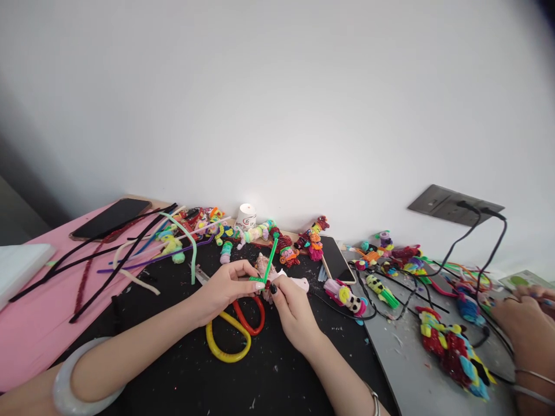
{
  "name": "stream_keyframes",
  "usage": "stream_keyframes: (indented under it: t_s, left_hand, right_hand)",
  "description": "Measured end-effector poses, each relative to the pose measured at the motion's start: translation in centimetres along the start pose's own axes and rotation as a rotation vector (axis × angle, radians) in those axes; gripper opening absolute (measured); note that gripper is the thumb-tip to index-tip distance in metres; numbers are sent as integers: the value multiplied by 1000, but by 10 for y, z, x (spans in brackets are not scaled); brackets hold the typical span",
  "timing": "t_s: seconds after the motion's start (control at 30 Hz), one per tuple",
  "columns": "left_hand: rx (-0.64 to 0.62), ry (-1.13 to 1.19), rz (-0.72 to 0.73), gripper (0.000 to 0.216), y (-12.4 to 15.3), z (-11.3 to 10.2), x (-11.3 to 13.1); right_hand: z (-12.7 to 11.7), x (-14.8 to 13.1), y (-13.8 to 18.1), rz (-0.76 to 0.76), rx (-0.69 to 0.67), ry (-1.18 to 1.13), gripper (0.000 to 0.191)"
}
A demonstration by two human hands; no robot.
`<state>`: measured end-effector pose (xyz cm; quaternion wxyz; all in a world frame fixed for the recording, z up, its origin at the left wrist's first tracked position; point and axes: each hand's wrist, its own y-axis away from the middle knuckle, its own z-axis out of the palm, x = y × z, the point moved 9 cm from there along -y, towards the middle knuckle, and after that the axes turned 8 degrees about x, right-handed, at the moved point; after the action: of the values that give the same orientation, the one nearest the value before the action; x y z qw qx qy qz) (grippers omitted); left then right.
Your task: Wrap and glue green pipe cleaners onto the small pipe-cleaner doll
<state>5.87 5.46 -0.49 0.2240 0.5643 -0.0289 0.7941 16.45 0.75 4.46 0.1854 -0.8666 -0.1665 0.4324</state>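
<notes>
My left hand [228, 285] pinches the lower end of a green pipe cleaner [270, 259] that slants up and to the right. My right hand [291, 301] is closed round a small pale pink pipe-cleaner figure [262, 266], right against the left fingertips. The green stem is wrapped at the figure where the two hands meet. Under the hands, on the black mat [182, 370], lie scissors with one red and one yellow handle [236, 338].
Long loose pipe cleaners [121, 254] cross the pink sheet [30, 329] at left, near a dark phone [110, 218]. Several colourful figures line the wall, with a white cup [245, 216]. Another phone [336, 260] lies centre-right. Another person's hand [522, 323] works at right, beside black cables and a wall socket [453, 205].
</notes>
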Motion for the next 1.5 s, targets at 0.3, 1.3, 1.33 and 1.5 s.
stream_keyframes:
  t_s: [0.3,1.3,1.33,1.5]
  left_hand:
    - [-22,133,-53,22,2,4,-1]
    - [-39,271,-113,16,7,13,-10]
    - [-38,273,-112,16,7,13,-10]
    - [-31,296,-116,14,7,13,-11]
  right_hand:
    - [1,6,3,31,-24,52,10]
    - [-10,-6,4,-51,153,50,11]
    - [-10,-6,4,-56,154,53,10]
    - [-13,-9,4,-79,180,54,11]
